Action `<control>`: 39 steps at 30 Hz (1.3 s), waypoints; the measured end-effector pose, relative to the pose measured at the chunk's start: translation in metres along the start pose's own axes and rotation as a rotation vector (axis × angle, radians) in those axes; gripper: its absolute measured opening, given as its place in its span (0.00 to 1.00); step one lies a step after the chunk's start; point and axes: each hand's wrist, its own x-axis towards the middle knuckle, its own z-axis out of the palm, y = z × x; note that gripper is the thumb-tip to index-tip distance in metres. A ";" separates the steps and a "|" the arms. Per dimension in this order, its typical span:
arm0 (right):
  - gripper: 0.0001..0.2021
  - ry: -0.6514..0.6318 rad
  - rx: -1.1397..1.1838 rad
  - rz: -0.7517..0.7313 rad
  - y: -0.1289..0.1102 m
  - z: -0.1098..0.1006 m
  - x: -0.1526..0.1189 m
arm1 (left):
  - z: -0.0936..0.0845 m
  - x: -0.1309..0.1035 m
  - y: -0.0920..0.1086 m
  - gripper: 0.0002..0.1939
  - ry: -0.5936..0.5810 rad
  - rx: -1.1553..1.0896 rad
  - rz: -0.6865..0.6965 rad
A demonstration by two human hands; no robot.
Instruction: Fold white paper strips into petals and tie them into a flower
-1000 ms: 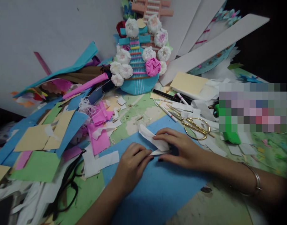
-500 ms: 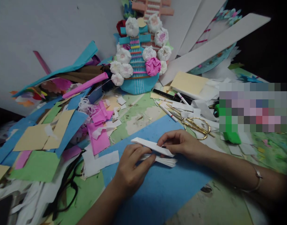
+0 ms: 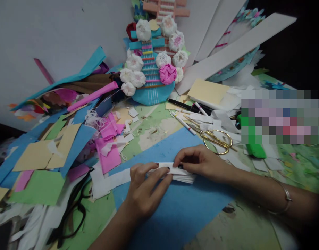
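A white paper (image 3: 184, 178) folded into a narrow, many-layered strip lies on a blue sheet (image 3: 180, 211) in front of me. My left hand (image 3: 146, 191) covers its left end, fingers bent over the top layer and thumb at the near edge. The paper beneath those fingers is hidden. At the other end, my right hand (image 3: 201, 163) pinches the top fold, thumb and index finger pressed to the paper. The layered edges show at the near right side of the strip. A white paper strip (image 3: 119, 179) lies just left of my left hand.
Gold-handled scissors (image 3: 218, 141) lie beyond my right hand, near pens (image 3: 184, 105) and paper scraps. Paper pieces (image 3: 39, 187) and black-framed glasses (image 3: 80, 215) lie at left. A blue paper guitar (image 3: 152, 93) with paper flowers stands at the back.
The raised top fold has come down onto the layers below. My left fingers have shifted from the lower layers onto the top, and my right hand has stayed at the right end.
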 end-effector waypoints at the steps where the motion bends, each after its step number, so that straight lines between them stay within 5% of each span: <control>1: 0.07 0.020 -0.063 -0.040 -0.001 0.001 -0.001 | 0.000 0.001 0.000 0.10 -0.002 -0.004 -0.002; 8: 0.09 0.035 -0.283 -0.264 -0.001 0.003 -0.003 | 0.001 0.002 -0.003 0.11 -0.001 -0.037 0.006; 15: 0.10 0.029 -0.326 -0.276 0.002 0.003 -0.002 | 0.005 0.003 0.001 0.08 0.037 -0.086 -0.119; 22: 0.14 0.089 -0.502 -0.316 0.004 0.002 -0.004 | 0.007 0.002 -0.001 0.04 -0.066 -0.159 -0.221; 27: 0.14 -0.015 -0.614 -0.407 0.004 -0.001 -0.003 | 0.009 0.000 -0.004 0.03 -0.114 -0.167 -0.301; 33: 0.13 -0.067 -0.650 -0.390 -0.002 -0.002 -0.004 | 0.013 -0.004 -0.006 0.17 -0.176 -0.140 -0.308; 39: 0.13 -0.133 -0.714 -0.436 -0.002 -0.003 -0.007 | 0.012 -0.003 -0.006 0.05 -0.190 -0.146 -0.325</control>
